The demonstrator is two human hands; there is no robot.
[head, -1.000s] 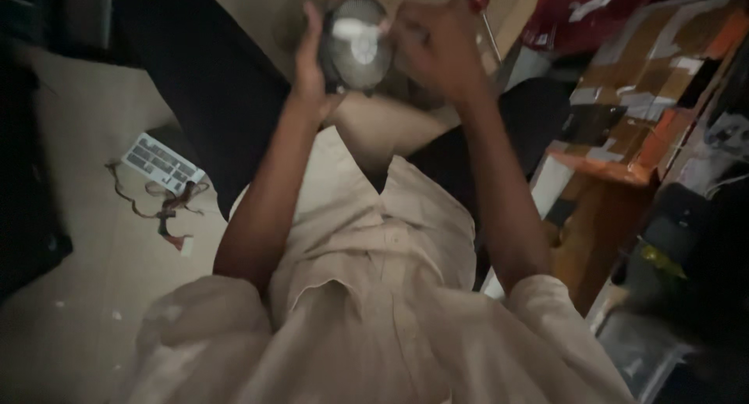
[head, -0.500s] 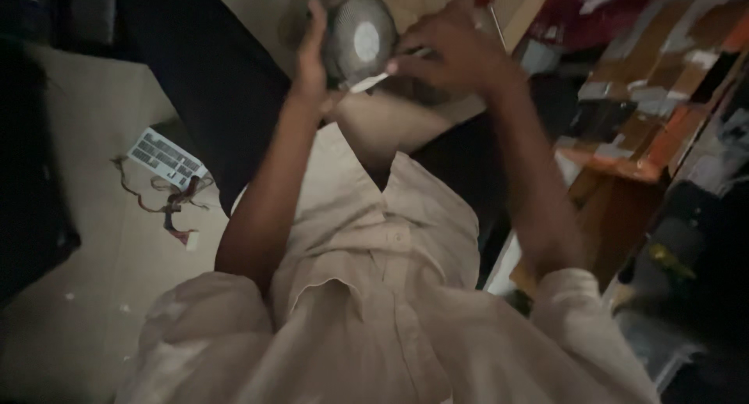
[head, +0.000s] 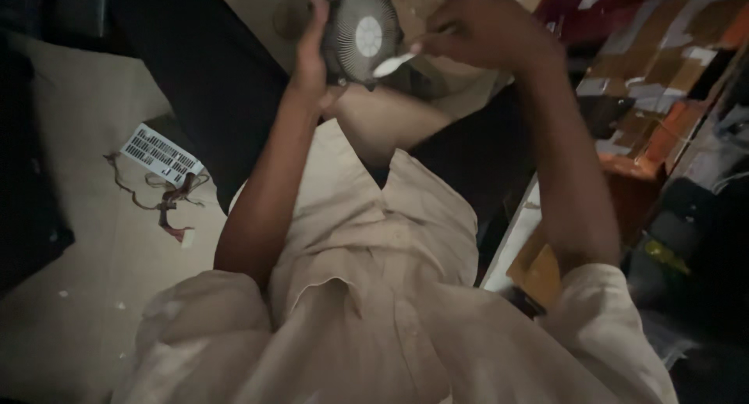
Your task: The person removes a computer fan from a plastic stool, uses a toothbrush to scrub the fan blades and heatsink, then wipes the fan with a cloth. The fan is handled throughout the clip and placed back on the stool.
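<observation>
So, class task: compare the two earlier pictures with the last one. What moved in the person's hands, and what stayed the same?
The right hand has shifted right, off the front of the round fan, and now holds a white strip against its edge. The left hand still grips the fan's side. The grey box and wires on the floor have not moved.

The round fan (head: 360, 36) looks like dull grey metal with fine thin ribs and a pale smooth disc at its middle. Just beside the fan, the small white stick (head: 394, 62) seems glossy plastic. Below the fan, the beige shirt (head: 374, 295) is matt, creased cloth.
</observation>
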